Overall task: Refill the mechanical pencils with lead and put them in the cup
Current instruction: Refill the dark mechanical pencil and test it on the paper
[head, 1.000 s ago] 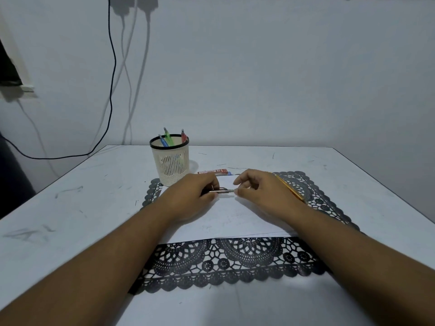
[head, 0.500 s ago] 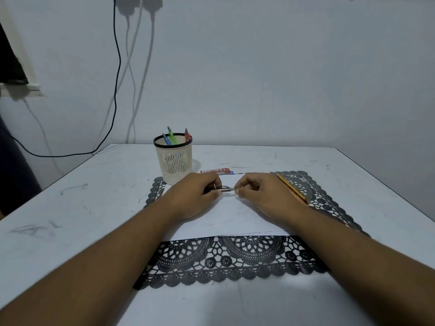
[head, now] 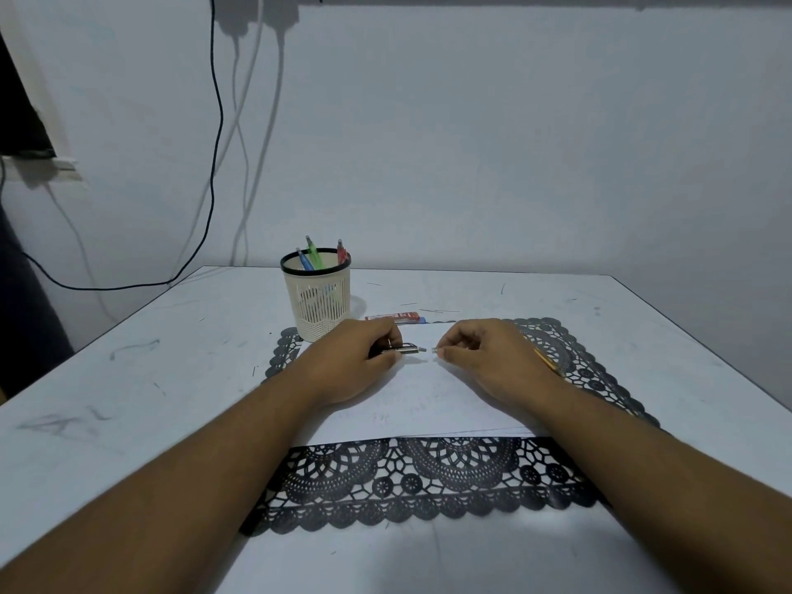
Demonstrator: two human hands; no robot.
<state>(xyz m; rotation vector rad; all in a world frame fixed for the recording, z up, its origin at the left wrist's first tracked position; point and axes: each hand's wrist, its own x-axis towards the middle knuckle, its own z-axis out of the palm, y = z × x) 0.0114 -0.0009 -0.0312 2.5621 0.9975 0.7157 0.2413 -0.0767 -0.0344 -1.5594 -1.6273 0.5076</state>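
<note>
Head view: left hand (head: 358, 358) grips a dark metal mechanical pencil (head: 405, 349); right hand (head: 484, 355) pinches its small silvery cap (head: 435, 350), just apart from the pencil's end.

White table (head: 141, 379) bears lace mat (head: 428, 478), cup (head: 319, 302), perhaps lead case (head: 396, 318).

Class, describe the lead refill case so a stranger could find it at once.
Start at the white mesh pencil cup on the white table. Just right of its base, beyond the white paper sheet, lies the flat red lead refill case, the only red thing lying down.
</note>
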